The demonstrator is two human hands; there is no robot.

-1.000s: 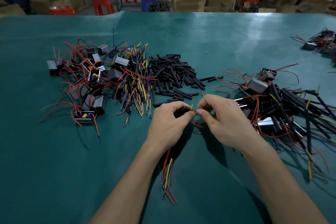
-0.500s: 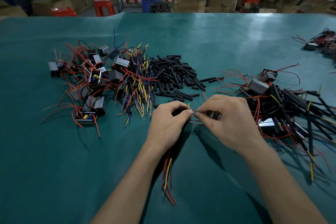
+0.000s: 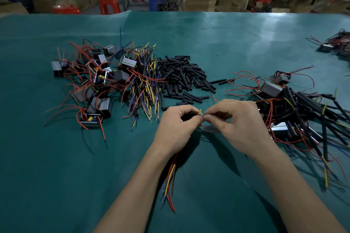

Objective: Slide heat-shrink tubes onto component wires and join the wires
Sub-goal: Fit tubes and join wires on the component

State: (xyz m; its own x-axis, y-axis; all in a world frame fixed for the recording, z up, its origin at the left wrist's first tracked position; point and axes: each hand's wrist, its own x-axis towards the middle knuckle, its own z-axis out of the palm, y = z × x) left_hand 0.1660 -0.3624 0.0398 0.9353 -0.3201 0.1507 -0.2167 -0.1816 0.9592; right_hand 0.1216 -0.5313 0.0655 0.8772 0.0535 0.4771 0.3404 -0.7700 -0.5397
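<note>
My left hand (image 3: 175, 128) grips a bundle of red, yellow and blue wires (image 3: 169, 183) with a black heat-shrink tube (image 3: 189, 115) in its fist; the wire tails trail toward me under the wrist. A yellow wire tip (image 3: 200, 112) sticks up between its thumb and forefinger. My right hand (image 3: 236, 125) pinches a thin red wire (image 3: 210, 129) right against that tip, fingertips of both hands touching. A heap of loose black tubes (image 3: 181, 77) lies just beyond my hands.
Small boxed components with red leads (image 3: 94, 81) and a sheaf of coloured wires (image 3: 145, 83) lie at the left on the green table cover (image 3: 56, 166). A pile of sleeved assemblies (image 3: 303, 111) sits at the right, another at the far right edge (image 3: 337, 45). Stools, cartons and people stand behind.
Both hands stay pinched together at the wire ends. My right hand has shifted slightly, and its fingertips have closed in against the left thumb.
</note>
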